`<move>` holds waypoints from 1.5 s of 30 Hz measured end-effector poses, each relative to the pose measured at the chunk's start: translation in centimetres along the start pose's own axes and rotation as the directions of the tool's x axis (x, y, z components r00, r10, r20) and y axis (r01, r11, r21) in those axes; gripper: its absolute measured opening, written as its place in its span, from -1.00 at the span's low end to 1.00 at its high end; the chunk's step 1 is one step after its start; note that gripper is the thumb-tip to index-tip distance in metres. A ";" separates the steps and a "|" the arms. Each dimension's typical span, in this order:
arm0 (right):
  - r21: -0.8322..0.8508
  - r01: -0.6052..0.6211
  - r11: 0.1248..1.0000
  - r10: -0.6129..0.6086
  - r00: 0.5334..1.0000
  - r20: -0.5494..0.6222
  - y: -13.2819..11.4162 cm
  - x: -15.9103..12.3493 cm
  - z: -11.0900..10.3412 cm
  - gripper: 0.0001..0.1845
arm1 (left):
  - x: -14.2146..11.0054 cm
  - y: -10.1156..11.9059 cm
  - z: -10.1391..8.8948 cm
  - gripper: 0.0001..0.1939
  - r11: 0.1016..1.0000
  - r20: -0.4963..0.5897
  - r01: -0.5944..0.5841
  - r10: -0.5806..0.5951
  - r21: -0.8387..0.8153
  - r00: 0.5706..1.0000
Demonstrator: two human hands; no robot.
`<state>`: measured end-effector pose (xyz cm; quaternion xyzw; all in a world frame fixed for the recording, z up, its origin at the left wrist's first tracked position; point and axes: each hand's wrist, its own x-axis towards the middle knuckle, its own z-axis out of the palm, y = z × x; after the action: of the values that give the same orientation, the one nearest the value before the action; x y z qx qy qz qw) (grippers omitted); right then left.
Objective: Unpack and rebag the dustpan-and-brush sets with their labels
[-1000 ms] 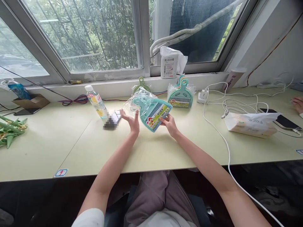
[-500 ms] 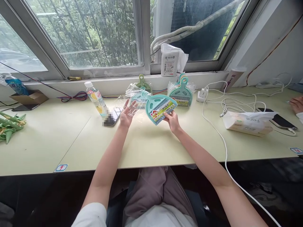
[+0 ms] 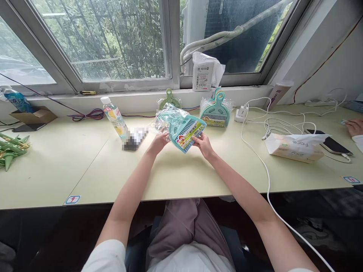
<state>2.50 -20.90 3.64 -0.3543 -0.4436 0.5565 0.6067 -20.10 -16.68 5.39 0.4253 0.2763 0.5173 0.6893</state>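
A teal mini dustpan (image 3: 183, 128) with a small brush and a colourful label card is held tilted above the table. My right hand (image 3: 204, 146) pinches its lower right edge, thumb over the label side. Crumpled clear plastic bag (image 3: 171, 109) covers the dustpan's handle end, and more teal plastic shows through it. My left hand (image 3: 159, 143) is closed on the bag's near left edge, beside the dustpan; its fingertips are partly hidden. Behind, a stack of wrapped dustpans (image 3: 217, 113) and a green dustpan (image 3: 169, 99) stand against the sill.
To the left stand a drink bottle (image 3: 115, 119) and a blurred dark item (image 3: 134, 139). Green folded pieces (image 3: 13, 149) lie at the far left. On the right are a tissue pack (image 3: 296, 147), a phone (image 3: 336, 145), white cables (image 3: 280, 122) and another person's hand (image 3: 355, 126).
My left hand, open inside the clear plastic before, has closed on its edge. The plastic now lies over the dustpan's handle end. The dustpan has shifted slightly left and down with my right hand.
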 end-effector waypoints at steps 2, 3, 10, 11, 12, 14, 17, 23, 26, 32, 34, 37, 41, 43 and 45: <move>-0.005 0.004 1.000 -0.004 1.000 0.007 0.0 0.0 0.0 -0.58 | -0.2 -0.5 0.5 -0.44 1.000 0.041 0.020 -0.021 0.022 0.999; -0.007 0.005 1.000 -0.005 1.000 0.009 0.0 0.0 0.0 -0.58 | -0.3 -0.7 0.7 -0.47 0.999 0.061 0.030 -0.032 0.035 0.998; -0.012 0.044 0.999 -0.045 0.998 -0.047 0.3 0.0 0.3 -0.59 | -0.4 -2.4 1.8 -0.58 0.995 0.118 0.078 -0.085 0.067 0.989; -0.014 0.054 0.998 -0.055 0.997 -0.058 0.3 0.0 0.4 -0.59 | -0.4 -2.6 1.9 -0.59 0.996 0.117 0.069 -0.074 0.049 0.990; -0.015 0.064 0.998 -0.065 0.996 -0.066 0.4 0.0 0.4 -0.58 | -0.4 -2.7 2.1 -0.58 0.998 0.116 0.056 -0.060 0.032 0.991; -0.013 0.080 0.997 -0.081 0.993 -0.083 0.4 -0.1 0.5 -0.57 | -0.5 -2.9 2.6 -0.51 1.000 0.115 0.022 -0.023 0.010 0.993; -0.009 0.088 0.996 -0.089 0.991 -0.102 0.3 -0.1 0.6 -0.57 | -0.9 -3.2 3.3 -0.28 0.999 0.115 -0.032 0.028 0.036 0.993; -0.008 0.081 0.997 -0.081 0.991 -0.110 -0.1 -0.1 0.5 -0.57 | -1.3 -3.4 3.9 -0.18 0.997 0.130 -0.033 0.024 0.065 0.991; 0.005 0.074 0.997 -0.073 0.995 -0.072 -0.3 -0.1 0.4 -0.55 | -1.3 -3.4 4.0 -0.38 0.999 0.103 -0.002 -0.001 0.033 0.995; 0.047 0.072 0.996 -0.070 0.996 -0.057 -0.6 -0.2 0.5 -0.50 | -1.5 -3.2 4.2 -0.52 0.996 0.086 0.057 -0.062 0.061 0.994; 0.049 0.086 0.995 -0.082 0.993 -0.079 -0.5 -0.2 0.4 -0.51 | -1.7 -3.5 4.3 -0.56 0.988 0.144 0.132 -0.142 0.076 0.979; 0.054 0.093 0.994 -0.088 0.992 -0.087 -0.5 -0.1 0.3 -0.50 | -1.9 -4.0 4.7 -0.53 0.972 0.295 0.224 -0.233 0.066 0.927; 0.087 0.094 0.992 -0.089 0.994 -0.060 -0.8 -0.1 0.2 -0.47 | -1.7 -3.6 4.6 -0.44 0.996 0.324 0.086 -0.076 -0.017 0.943; 0.089 0.091 0.992 -0.087 0.995 -0.043 -1.0 -0.2 0.3 -0.48 | -1.6 -2.6 4.2 -0.41 0.997 0.240 -0.030 0.046 -0.069 0.970; 0.075 0.077 0.994 -0.075 0.997 -0.021 -1.0 -0.3 0.4 -0.50 | -1.5 -1.5 3.8 -0.40 0.990 0.157 -0.102 0.117 -0.102 0.981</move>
<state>2.47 -21.34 4.71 -0.3190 -0.4297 0.5460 0.6446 -16.73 -19.38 5.78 0.4480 0.1708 0.5305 0.6991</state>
